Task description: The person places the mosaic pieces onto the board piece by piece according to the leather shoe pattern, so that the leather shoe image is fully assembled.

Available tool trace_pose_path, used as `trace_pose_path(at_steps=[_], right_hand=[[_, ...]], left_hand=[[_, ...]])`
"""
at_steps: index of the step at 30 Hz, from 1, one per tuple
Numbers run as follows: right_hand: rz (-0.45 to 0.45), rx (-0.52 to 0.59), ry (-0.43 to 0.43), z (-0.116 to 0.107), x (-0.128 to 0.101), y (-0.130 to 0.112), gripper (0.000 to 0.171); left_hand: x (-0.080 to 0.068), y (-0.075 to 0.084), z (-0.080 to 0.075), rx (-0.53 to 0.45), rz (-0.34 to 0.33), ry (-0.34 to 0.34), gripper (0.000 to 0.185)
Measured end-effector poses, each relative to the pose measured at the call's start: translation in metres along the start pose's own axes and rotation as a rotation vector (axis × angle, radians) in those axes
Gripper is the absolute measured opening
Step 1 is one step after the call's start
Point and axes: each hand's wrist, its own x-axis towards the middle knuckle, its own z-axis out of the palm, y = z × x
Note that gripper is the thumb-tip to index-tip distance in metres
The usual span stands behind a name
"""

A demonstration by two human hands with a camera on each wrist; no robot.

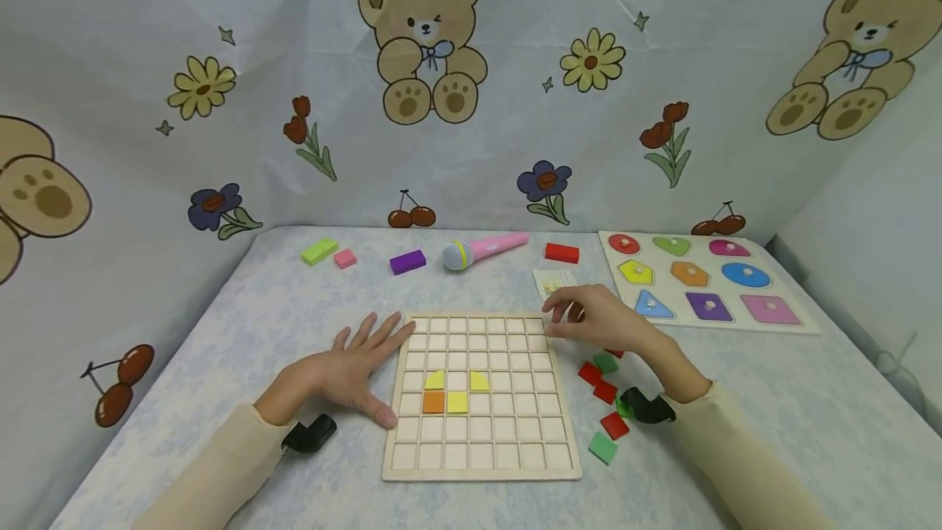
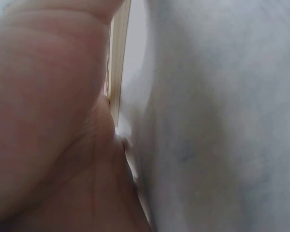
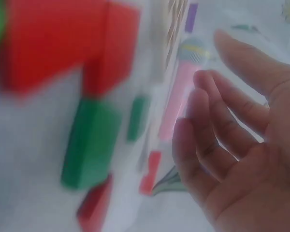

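so, grid board [image 1: 482, 404] flat on the table [image 1: 331, 489] | left hand [image 1: 346, 379] spread against its left edge, right hand [image 1: 599, 317] loosely curved, holding nothing | prob light, stiff wood, kinda grippy, i'd take it by opposite sides

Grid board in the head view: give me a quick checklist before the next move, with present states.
1. Left hand at the grid board's left edge, fingers spread: ok.
2. Right hand empty, by the right edge: ok.
3. Orange square and three yellow pieces in separate cells: ok.
4. Loose red pieces and green pieces off the board, to its right: ok.
5. Small card's pattern readable: cannot tell, too small.
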Motion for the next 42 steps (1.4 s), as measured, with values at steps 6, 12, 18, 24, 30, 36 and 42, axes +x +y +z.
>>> trace_pose_path(at_steps=[6,12,18,24,30,36,42], right_hand=[[0.071,0.037,-0.053,-0.008,-0.001,0.023,0.032],[0.137,0.033,-0.094,-0.011,-0.006,0.031,0.036],[0.166,0.043,-0.148,-0.015,-0.010,0.030,0.034],[0.179,0.021,-0.132,-0.015,-0.011,0.031,0.027],[0.217,-0.008,-0.109,-0.011,-0.008,0.033,0.020],[0.188,-0.042,-0.112,-0.007,-0.004,0.029,0.021],[0.115,-0.064,-0.096,-0.002,-0.001,0.010,0.022]], left_hand=[[-0.001,0.002,-0.001,-0.013,-0.013,0.008,0.137],[0.000,0.002,0.000,-0.008,-0.007,0.004,0.136],[0.000,0.002,-0.001,-0.003,-0.002,0.004,0.137],[0.001,0.003,-0.001,-0.005,-0.004,-0.002,0.137],[0.001,0.002,0.000,-0.008,0.002,0.000,0.137],[0.002,0.002,0.000,-0.016,-0.002,-0.006,0.137],[0.002,0.002,0.000,-0.016,0.002,-0.005,0.137]])
